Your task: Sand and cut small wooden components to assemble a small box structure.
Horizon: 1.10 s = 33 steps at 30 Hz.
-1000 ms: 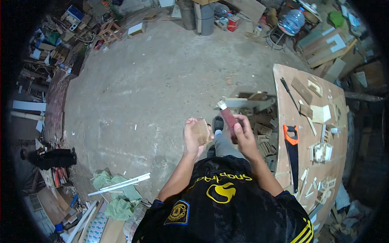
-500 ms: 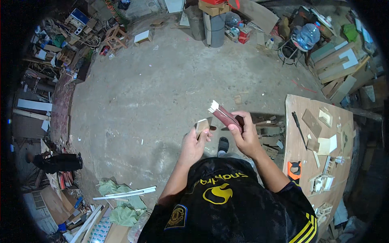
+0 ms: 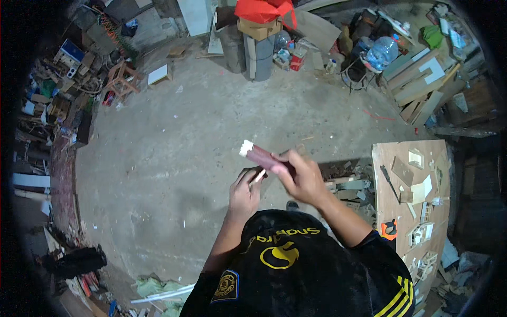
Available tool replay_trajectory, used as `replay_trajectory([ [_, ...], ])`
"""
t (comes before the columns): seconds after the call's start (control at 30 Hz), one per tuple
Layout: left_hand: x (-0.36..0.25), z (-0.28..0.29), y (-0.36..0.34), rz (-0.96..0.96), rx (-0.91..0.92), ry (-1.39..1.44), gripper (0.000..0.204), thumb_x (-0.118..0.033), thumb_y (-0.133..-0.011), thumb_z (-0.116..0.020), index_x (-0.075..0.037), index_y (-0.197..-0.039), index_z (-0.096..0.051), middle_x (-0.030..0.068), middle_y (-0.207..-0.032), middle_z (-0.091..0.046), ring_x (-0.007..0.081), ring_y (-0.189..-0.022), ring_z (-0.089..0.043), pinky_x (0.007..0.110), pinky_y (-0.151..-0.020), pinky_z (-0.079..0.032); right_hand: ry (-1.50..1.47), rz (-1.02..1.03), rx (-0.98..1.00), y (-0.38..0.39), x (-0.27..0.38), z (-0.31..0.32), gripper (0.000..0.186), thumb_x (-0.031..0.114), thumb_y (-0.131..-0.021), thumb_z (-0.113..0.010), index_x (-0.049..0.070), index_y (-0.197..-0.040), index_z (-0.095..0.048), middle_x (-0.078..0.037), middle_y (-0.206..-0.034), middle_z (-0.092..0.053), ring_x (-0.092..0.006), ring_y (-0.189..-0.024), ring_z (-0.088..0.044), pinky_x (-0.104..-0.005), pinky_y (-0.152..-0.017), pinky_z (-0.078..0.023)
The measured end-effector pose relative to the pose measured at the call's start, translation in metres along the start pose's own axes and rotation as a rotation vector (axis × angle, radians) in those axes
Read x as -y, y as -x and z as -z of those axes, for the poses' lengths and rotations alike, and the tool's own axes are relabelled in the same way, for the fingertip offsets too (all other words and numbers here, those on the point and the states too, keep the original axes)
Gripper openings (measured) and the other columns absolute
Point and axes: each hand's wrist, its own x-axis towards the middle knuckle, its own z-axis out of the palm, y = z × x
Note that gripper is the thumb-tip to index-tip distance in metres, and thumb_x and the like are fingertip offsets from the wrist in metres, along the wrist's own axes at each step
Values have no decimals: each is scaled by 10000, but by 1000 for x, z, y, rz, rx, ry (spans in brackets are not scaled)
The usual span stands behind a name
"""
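Head view: the right hand [image 3: 301, 177], out to the left of the worktable [image 3: 383, 153], grips a maroon-wrapped block [image 3: 262, 156], thumb on the near side and fingers curled over the far side. The block's pale, uneven end sticks out of the wrapping and points away from the worktable, toward the upper left. The left hand [image 3: 245, 193], farther left of the worktable, grasps a small wooden piece [image 3: 257, 177], seen nearly edge-on between thumb and fingers. The near end of the block overlaps this piece in the view; whether the two touch cannot be told. Both are held well apart from the worktable.

Just left of the worktable lies a heap of wood scraps [image 3: 351, 185]. On the worktable's left edge is a saw's orange handle [image 3: 389, 229]; farther up on it, a slim dark tool [image 3: 390, 183] lies aslant beside a brown board [image 3: 402, 170]. Toward its right side are a small wooden frame [image 3: 416, 158] at the far end, then a little pale wooden assembly [image 3: 421, 233], with another assembly [image 3: 425, 264] nearer the person.

Beyond the worktable's far end, a large clear bottle [image 3: 383, 53] stands on a stool. Farther off, up and left of the worktable, a grey barrel [image 3: 257, 58] bears a cardboard box [image 3: 259, 29] topped by a red bag [image 3: 261, 9]. Well left of the worktable, at the near side, pale strips [image 3: 163, 294] lie across a green cloth [image 3: 150, 285].
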Motion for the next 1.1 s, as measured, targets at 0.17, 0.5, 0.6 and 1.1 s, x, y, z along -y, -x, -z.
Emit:
replay_trajectory([
  [0.17, 24, 48, -46, -155, 6, 21, 189, 0, -872, -565, 29, -1055, -603, 205, -970, -633, 389, -878, -628, 429, -756, -511, 65, -142, 72, -49, 8, -25, 249, 247, -865, -699, 50, -995, -618, -177, -749, -636, -343, -635, -649, -383, -543, -488],
  [0.5, 55, 81, -109, -247, 133, 18, 169, 9, -860, -583, 22, -1026, -612, 203, -957, -643, 395, -891, -632, 438, -776, -510, 91, -22, -2, -93, 32, -57, 245, 205, -864, -698, 1, -968, -612, -188, -837, -672, -324, -633, -646, -371, -564, -489],
  [0.6, 38, 73, -139, -200, 181, 60, 188, 21, -844, -582, 8, -1029, -617, 209, -977, -649, 402, -916, -639, 432, -782, -516, 151, -275, -41, -119, 5, -38, 250, 216, -861, -704, 10, -971, -615, -186, -857, -675, -337, -689, -669, -368, -603, -513],
  [1.1, 26, -54, -276, -267, 216, 37, 221, 51, -846, -562, -3, -1046, -639, 188, -967, -656, 353, -869, -641, 392, -748, -515, 119, -129, -168, -176, -114, 66, 247, 266, -852, -699, 41, -920, -620, -156, -751, -636, -330, -621, -629, -391, -548, -485],
])
